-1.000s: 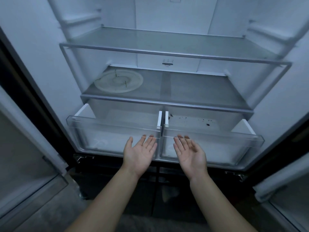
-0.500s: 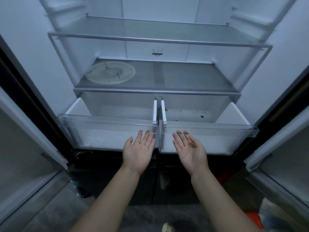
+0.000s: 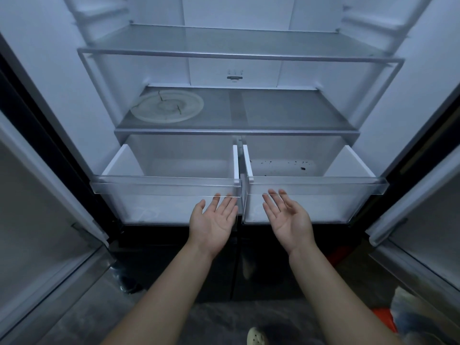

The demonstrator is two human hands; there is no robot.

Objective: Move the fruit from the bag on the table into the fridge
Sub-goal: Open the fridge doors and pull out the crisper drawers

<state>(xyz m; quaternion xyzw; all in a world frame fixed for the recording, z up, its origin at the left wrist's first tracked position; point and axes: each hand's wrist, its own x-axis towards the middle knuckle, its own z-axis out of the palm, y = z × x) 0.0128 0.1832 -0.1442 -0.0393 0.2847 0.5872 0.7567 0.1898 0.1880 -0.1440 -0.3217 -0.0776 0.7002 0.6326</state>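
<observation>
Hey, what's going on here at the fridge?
A person stands at the open fridge with both hands empty. The left hand and right hand are palm up, fingers straight, tips at the clear front lips of the left drawer and right drawer, both pulled out. No fruit shows inside; a round plate lies on the lower shelf.

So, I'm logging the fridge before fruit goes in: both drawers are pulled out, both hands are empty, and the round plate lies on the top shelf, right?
Not quite: the head view shows the round plate on the lower shelf, at its left. The left drawer and right drawer are pulled out; left hand and right hand are empty.
</observation>
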